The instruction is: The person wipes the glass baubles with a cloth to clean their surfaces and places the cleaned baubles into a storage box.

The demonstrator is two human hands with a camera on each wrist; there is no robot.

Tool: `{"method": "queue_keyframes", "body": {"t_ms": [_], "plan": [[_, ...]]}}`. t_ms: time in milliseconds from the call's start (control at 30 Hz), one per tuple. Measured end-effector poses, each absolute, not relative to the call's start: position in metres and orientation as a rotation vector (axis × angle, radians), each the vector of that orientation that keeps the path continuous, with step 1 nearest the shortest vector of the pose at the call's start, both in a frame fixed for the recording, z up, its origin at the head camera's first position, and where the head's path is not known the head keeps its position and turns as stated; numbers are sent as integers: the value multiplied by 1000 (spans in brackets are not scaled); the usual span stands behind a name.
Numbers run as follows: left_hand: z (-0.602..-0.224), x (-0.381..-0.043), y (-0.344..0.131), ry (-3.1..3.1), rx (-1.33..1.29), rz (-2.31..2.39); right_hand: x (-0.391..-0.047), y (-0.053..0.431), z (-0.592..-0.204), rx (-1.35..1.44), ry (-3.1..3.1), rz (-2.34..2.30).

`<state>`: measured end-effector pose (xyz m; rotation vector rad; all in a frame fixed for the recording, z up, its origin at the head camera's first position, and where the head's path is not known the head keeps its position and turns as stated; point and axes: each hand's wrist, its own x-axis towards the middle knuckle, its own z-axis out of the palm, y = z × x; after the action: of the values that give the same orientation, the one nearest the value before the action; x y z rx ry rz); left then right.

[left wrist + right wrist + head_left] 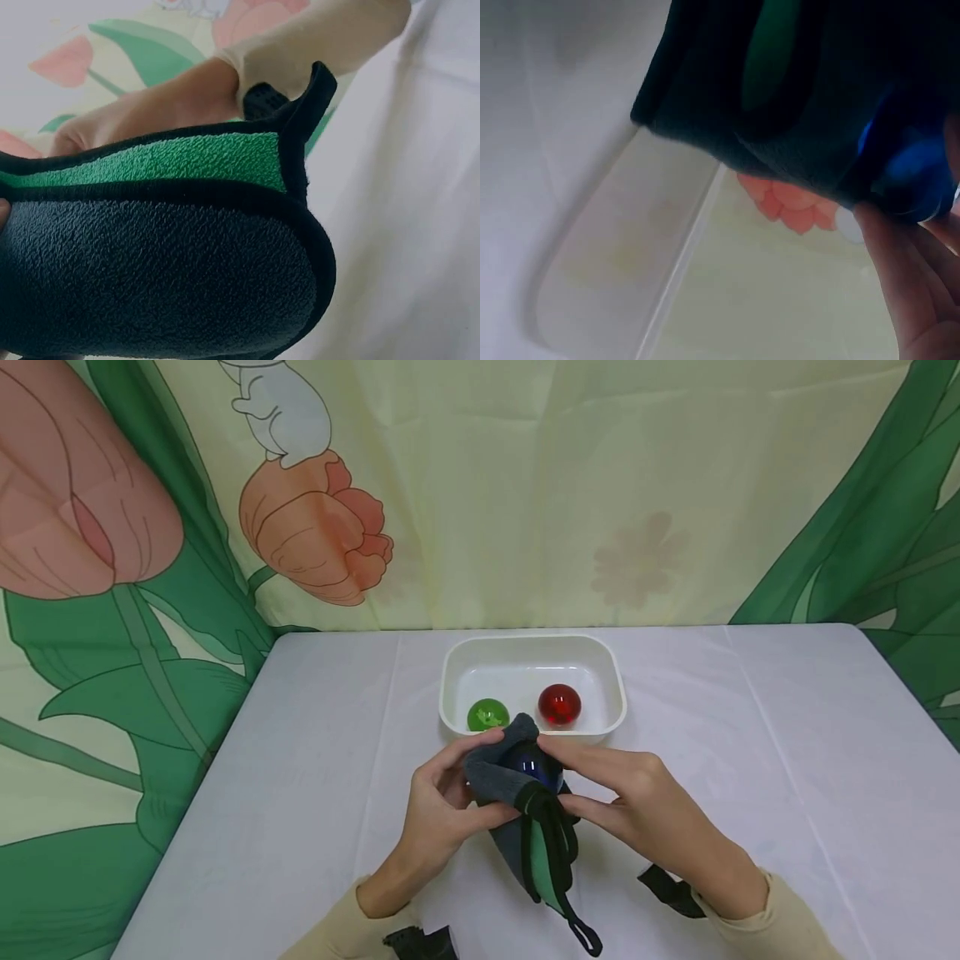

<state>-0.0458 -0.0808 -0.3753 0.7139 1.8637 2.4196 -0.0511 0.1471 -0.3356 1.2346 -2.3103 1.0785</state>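
A shiny dark blue ball sits in a fold of a grey-and-green towelling cloth with black edging and a hanging loop. My left hand grips the cloth from the left, thumb in front and fingers behind. From the other side, my right hand pinches the ball at the cloth's edge between thumb and fingers. The right wrist view shows fingertips right at the blue ball. In the left wrist view the folded cloth hides most of the left hand.
Just beyond the hands stands a white tray, holding a green ball and a red ball. A white cloth covers the table. Behind it hangs a flower-printed curtain.
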Motion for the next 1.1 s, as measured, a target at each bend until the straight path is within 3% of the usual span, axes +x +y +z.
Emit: {"method": "queue_keyframes", "body": {"t_ms": [633,867,1100], "plan": [[-377,-45,-81,1852,694,2453,-52,140,-336,1280,-2302,820],[-377,-48,-83,1847,860,2433,-49,141,-340,1151,-2405,1065],[-377,-49,-85,1873,849,2436,-48,140,-341,1131,-2384,1089]]}}
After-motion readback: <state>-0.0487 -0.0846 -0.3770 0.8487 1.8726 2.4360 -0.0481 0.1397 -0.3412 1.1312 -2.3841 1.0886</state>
